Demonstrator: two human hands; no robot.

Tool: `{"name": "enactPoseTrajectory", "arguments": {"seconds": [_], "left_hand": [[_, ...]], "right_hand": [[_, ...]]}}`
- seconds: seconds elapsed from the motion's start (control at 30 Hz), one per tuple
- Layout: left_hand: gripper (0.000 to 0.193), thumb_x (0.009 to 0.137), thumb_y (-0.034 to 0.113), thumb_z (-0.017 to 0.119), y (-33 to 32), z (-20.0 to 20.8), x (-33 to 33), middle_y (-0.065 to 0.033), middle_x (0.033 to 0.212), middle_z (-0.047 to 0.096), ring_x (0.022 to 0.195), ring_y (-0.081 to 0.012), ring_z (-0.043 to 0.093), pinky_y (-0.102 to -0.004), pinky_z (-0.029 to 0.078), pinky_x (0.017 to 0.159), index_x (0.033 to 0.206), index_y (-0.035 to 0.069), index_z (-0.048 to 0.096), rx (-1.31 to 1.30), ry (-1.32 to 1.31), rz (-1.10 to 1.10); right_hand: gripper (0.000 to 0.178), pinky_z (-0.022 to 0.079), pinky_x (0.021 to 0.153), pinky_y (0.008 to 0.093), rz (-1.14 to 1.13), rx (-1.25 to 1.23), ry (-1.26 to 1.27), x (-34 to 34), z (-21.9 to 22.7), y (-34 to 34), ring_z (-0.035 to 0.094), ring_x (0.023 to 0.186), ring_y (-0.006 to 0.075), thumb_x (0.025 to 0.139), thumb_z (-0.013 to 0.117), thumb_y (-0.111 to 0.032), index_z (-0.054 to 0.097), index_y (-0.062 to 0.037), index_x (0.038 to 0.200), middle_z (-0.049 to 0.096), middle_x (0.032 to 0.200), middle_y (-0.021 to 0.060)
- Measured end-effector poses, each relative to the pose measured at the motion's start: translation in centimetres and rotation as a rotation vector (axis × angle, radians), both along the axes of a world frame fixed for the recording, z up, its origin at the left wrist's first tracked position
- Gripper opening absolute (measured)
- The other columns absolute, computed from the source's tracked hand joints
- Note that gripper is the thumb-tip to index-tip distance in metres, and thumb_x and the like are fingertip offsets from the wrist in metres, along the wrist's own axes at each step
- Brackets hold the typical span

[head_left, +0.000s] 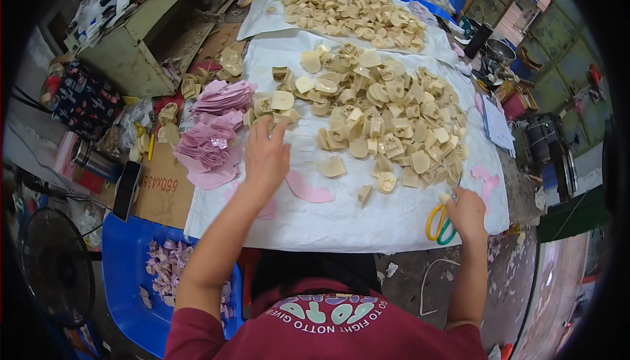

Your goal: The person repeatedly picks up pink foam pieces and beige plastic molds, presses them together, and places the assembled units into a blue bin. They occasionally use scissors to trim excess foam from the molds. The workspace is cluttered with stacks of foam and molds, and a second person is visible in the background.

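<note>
My left hand (268, 156) reaches over the white sheet, fingers stretched out and a little apart. Its fingertips meet the edge of a small group of beige moulded pieces (283, 101); no piece shows clearly within its grasp. Beside it, on the left, lies a stack of pink cut-out sheets (207, 137). A curved pink strip (310, 188) is on the sheet just right of my left wrist. My right hand (467, 212) is closed around scissors with yellow and green handles (434, 222), near the sheet's front right; the blades point away from me.
A big heap of beige pieces (400, 110) covers the middle right of the white-covered table (289, 229). Another heap (354, 12) stands farther off, before a person in red. A blue tub (121, 275) with pink scraps is at lower left, near a fan (58, 265).
</note>
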State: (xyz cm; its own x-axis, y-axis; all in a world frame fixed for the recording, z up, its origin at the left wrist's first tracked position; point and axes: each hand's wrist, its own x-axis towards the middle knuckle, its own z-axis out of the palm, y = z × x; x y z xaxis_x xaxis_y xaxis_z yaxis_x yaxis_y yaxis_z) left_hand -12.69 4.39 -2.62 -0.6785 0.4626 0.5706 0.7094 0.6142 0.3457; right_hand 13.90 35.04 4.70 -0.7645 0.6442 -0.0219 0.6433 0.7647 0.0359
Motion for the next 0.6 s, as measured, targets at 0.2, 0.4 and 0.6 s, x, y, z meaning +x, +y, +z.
{"name": "enactPoseTrajectory", "arguments": {"seconds": [0.2,0.4,0.6], "left_hand": [[0.033,0.070,0.009,0.065,-0.4,-2.4,-7.0,-0.0121,0.102,0.054,0.101,-0.0300,0.051,-0.0410,0.041,0.083,0.102,0.004,0.058,-0.452,0.165,0.064],[0.028,0.069,0.009,0.068,-0.9,-0.7,-8.0,-0.0126,0.096,0.055,0.093,-0.0298,0.052,-0.0407,0.041,0.080,0.095,0.004,0.059,-0.336,0.101,-0.032],[0.035,0.079,0.005,0.065,-2.7,-0.1,-6.3,-0.0116,0.106,0.060,0.093,-0.0260,0.060,-0.0365,0.047,0.082,0.113,0.002,0.057,0.280,-0.457,-0.118]], "right_hand": [[0.036,0.051,0.074,0.0414,0.500,-0.330,0.428,-15.2,0.6,-6.9,0.065,0.082,0.0333,0.084,0.066,-0.022,0.064,-0.0032,0.115,0.068,0.091,0.0166],[0.043,0.047,0.090,0.0410,0.954,-0.336,0.672,-30.8,-4.1,-12.7,0.058,0.104,0.0343,0.080,0.061,-0.014,0.060,-0.0067,0.123,0.062,0.113,0.0162],[0.048,0.041,0.101,0.0386,0.831,-0.692,0.354,-30.4,-5.2,-12.4,0.050,0.121,0.0334,0.074,0.062,-0.005,0.060,-0.0063,0.122,0.055,0.126,0.0187]]}}
